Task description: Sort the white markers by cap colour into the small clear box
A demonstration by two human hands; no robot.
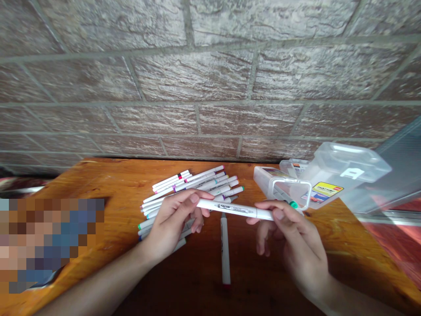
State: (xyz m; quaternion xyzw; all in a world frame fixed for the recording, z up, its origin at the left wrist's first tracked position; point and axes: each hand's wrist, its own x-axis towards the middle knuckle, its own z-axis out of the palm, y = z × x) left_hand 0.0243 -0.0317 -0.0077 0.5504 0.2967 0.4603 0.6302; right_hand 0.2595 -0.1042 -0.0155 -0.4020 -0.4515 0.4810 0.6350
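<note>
Stretched between my two hands is a white marker (235, 207) with black print on its barrel, held nearly level above the table. My left hand (179, 213) pinches its left end between thumb and fingers. The right end sits in the pinch of my right hand (292, 239), whose fingers cover the tip. Beneath it a single marker (225, 252) with a dark red end lies pointing away from me. Behind my left hand spreads a pile of white markers (200, 179) with coloured ends, partly hidden by that hand.
Right of the pile, an open clear plastic case (263, 177) lies on its side with a green-ended marker (292, 204) at its mouth. A larger clear box (351, 164) with a yellow label stands beside it. The wooden table (108, 184) meets a brick wall (210, 79). A pixelated patch covers the left edge.
</note>
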